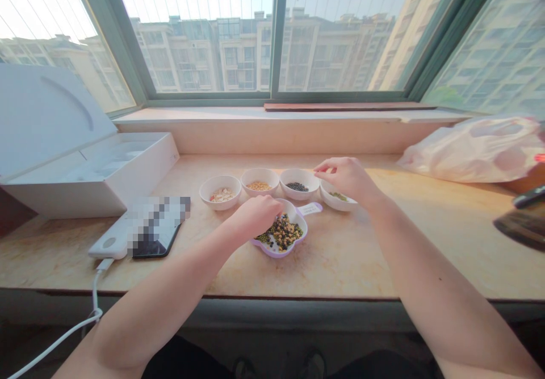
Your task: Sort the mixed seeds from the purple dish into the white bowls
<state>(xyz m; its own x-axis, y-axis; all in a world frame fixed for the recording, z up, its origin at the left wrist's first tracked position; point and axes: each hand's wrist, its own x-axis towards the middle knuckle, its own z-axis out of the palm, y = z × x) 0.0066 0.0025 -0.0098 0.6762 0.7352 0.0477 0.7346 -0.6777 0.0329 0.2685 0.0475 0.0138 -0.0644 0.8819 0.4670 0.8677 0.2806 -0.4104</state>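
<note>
The tab [310,209] on my plate [277,253] is unreadable; my left hand [255,217] curls over the beans [284,232], grip unclear; my right hand [343,177] pinches shut above the marble sill [340,260].

Left hand [255,217] palm-down, fingers curled, over the purple dish [272,253]; right hand [346,177] beyond and rightward, fingertips pinched together; both forearms extended forward
</note>
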